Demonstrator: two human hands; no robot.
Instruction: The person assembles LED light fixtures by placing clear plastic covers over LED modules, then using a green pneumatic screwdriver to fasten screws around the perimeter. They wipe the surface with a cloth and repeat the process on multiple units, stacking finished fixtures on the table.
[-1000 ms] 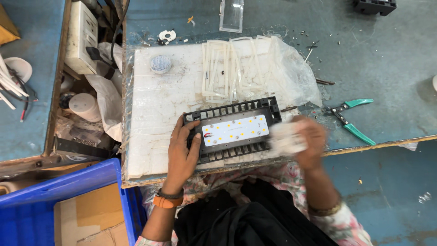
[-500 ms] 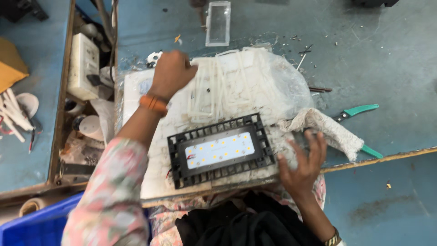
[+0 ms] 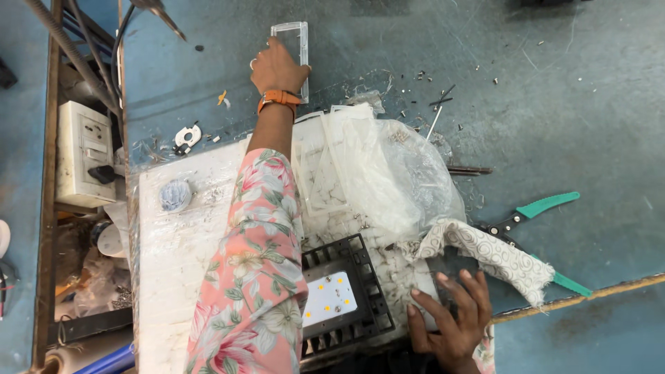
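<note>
Clear rectangular plastic cover [image 3: 294, 55], long, transparent, under left hand [image 3: 277, 68] fingertips.

Pretty even, bright overhead light here, with no harsh shadows, just a soft one under the outstretched left arm's sleeve [image 3: 253, 277]. The crumpled clear plastic bag [image 3: 395, 173] throws some white glare, and the LED panel [image 3: 329, 299] looks a bit blown out. Slight motion blur, and softer toward the edges, with mild wide-angle stretch.
</note>
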